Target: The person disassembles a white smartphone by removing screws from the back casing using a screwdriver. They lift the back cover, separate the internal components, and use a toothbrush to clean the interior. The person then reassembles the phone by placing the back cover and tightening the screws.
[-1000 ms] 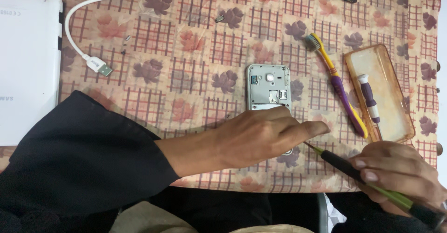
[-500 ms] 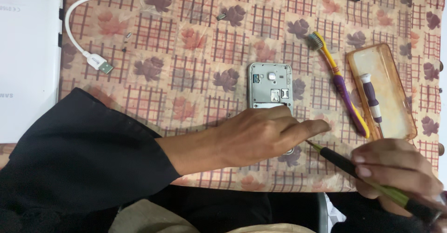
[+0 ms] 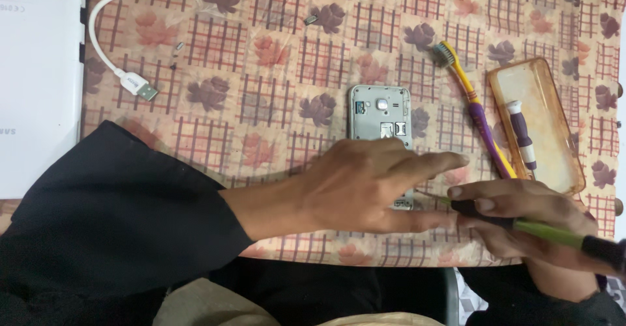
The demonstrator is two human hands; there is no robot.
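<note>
The left hand [image 3: 365, 186] lay spread flat over the near end of an opened phone [image 3: 381, 120], gripping nothing. The right hand [image 3: 521, 218] was closed around a green-handled screwdriver [image 3: 521, 225], its tip seemingly at the phone's near-right corner. A toothbrush [image 3: 473, 101] lay right of the phone.

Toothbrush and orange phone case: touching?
Apart. The head view shows patterned tablecloth between the toothbrush and the orange phone case along their length.
</note>
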